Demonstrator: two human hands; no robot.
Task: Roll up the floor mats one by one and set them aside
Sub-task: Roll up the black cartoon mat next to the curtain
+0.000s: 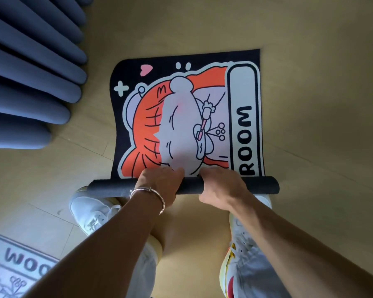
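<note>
The left hand (159,184), with a thin bracelet (151,195) on its wrist, is curled over the rolled end (110,188) of the black mat (242,61). Its fingers reach across the top of the roll onto the printed face. The right hand (221,187) grips the same roll just beside it, fingers wrapped over the top and thumb on the near side. Both hands sit around the middle of the roll, with bare roll showing on either side of them. The roll's long axis runs left to right across the view, close in front of the person's feet. The unrolled part of the mat lies flat on the wooden floor (310,104) and stretches straight away from the person, its far edge slightly wavy. Its cartoon print lies sideways, and the letters "ROOM" run along its right edge. A white shoe (91,211) stands just behind the roll's left end, and another shoe (243,235) is behind its right part. Blue curtain folds (30,72) hang to the left of the mat. A pale mat (15,267) lies well to the near left of it, partly cut off by the edge of the view.
</note>
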